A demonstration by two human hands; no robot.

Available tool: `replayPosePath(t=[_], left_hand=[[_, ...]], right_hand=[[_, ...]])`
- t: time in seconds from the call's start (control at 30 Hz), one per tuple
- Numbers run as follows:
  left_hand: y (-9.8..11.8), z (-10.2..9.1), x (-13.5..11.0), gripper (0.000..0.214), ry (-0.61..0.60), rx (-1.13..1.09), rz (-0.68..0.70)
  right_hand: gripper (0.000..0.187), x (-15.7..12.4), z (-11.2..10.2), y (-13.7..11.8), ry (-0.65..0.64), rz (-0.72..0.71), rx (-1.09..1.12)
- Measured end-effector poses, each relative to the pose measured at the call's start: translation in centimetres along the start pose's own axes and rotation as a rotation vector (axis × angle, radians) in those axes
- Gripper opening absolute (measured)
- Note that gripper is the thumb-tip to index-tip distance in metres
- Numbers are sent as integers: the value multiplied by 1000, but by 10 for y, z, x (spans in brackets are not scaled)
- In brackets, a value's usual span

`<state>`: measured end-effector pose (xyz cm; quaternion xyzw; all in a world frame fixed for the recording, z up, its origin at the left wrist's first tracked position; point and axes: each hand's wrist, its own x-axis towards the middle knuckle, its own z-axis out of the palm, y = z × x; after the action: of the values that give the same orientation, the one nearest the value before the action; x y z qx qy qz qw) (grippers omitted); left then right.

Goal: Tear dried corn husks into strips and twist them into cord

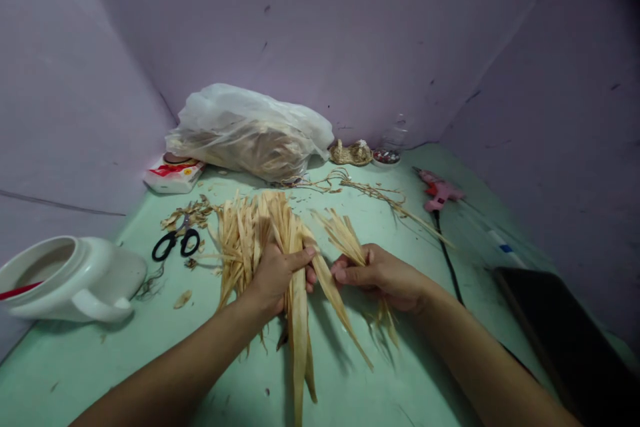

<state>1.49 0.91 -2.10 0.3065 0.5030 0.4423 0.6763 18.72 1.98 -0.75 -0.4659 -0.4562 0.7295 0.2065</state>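
My left hand [280, 272] is closed around several dry, straw-coloured fibre strips [299, 320], whose long ends hang down toward the table's front. Under and left of that hand lies a wider heap of similar strips [239, 240]. To its right, my right hand [375, 273] is wrapped around a smaller bunch of strips [345, 230], which fans out above the fingers and trails below them. One long strip [333, 290] slants down between the two hands. The undersides of both bunches are partly hidden by my fingers.
Black-handled scissors [176, 243] lie among scraps at left, near a white pitcher [95, 280] on its side. A plastic bag [250, 133] of fibre rests against the wall. On the right are a pink glue gun [440, 190] and a dark flat object [560, 340].
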Motion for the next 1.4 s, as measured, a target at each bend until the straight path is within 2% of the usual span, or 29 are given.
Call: replayPosePath(t=[0.07, 0.17, 0.33, 0.53, 0.73, 0.9, 1.0, 1.1, 1.23, 1.33, 1.4], left_hand=[[-1, 0, -1, 25, -59, 60, 13], [-2, 1, -3, 27, -132, 119, 23], [-1, 4, -6, 31, -129, 162, 28], [0, 4, -8, 28, -134, 262, 12], [-4, -3, -7, 28, -241, 265, 61], [-3, -3, -6, 27, -267, 141, 35], [-2, -3, -6, 29, -274, 107, 51], [-1, -2, -6, 29, -281, 107, 43], [-1, -3, -6, 28, -208, 178, -5], [0, -3, -7, 28, -189, 193, -19], [0, -2, -7, 28, -183, 191, -17]], right_hand=[[29, 3, 6, 1, 56, -50, 27], [31, 6, 15, 2, 51, -110, 118], [29, 9, 18, 6, 123, -145, 173], [20, 7, 24, 3, 30, -180, 147], [12, 6, 29, 3, -117, -193, 228], [5, 10, 24, 9, -2, -107, 302], [6, 11, 20, 9, 50, -127, 330], [9, 9, 13, 3, 28, -93, 470], [6, -2, -12, -11, -168, -10, 685], [6, -15, -37, -21, -301, -49, 752], [3, -24, -51, -26, -291, -125, 803]])
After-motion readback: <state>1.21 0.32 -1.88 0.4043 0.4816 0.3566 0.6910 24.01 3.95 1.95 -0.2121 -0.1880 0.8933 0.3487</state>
